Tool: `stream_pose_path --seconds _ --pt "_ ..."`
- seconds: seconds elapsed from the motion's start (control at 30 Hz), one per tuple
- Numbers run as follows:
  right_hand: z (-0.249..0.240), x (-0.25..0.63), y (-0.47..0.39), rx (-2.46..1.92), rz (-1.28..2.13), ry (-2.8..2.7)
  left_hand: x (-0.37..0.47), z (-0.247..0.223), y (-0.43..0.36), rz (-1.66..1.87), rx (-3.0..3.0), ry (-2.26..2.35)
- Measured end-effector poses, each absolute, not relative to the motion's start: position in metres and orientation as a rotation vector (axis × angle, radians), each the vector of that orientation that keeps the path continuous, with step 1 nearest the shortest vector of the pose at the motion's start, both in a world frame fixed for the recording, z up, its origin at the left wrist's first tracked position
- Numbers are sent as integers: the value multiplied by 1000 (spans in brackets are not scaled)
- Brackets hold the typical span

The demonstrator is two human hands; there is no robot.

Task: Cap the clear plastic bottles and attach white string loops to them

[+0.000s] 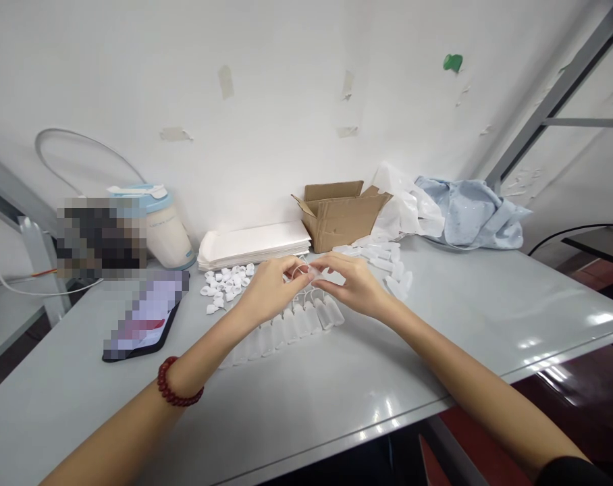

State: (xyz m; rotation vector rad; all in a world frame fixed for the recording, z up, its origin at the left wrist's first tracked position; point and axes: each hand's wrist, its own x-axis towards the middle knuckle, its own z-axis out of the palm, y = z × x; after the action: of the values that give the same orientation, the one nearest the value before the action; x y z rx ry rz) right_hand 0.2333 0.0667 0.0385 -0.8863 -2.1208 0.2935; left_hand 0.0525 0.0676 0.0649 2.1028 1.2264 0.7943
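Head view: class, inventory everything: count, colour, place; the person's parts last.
table: 1, grey, centre
wall: 1, white, back
scraps: several, beige, green, wall
frames: several, grey, sides
cables: several, white, black, sides
phone: 1, black-edged, left
blurred item: 1, dark, left
container: 1, cream, blue, left
stack: 1, white, back
carton: 1, brown, back
bag: 1, white, back
cloth: 1, blue, right
caps: many, white, left
looped pieces: several, translucent, centre
loose pieces: several, translucent, right
held piece: 1, translucent, fingertips
bracelet: 1, red, left wrist
left hand, right hand: 2, bare, centre

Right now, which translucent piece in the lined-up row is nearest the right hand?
The end piece, rightmost in the row, just below the right hand in view; the others extend left.
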Motion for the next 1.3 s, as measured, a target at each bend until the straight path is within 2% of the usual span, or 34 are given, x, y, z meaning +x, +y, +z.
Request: stream_pose_path --seconds 0.2,0.43,0.63,1.1,1.3 --pt "45 233 64 -990 544 -2026 52 67 67 818 2105 1218" --pt "47 241 70 -876 1251 -1597 50 70 66 919 2243 1143" --pt "51 245 71 -749 1547 -1483 48 70 66 1007 2611 959" --pt "55 246 68 -692 1622 -1544 49 64 66 984 2706 956" --pt "53 245 68 -751 1535 -1690 49 62 67 987 2738 1034"
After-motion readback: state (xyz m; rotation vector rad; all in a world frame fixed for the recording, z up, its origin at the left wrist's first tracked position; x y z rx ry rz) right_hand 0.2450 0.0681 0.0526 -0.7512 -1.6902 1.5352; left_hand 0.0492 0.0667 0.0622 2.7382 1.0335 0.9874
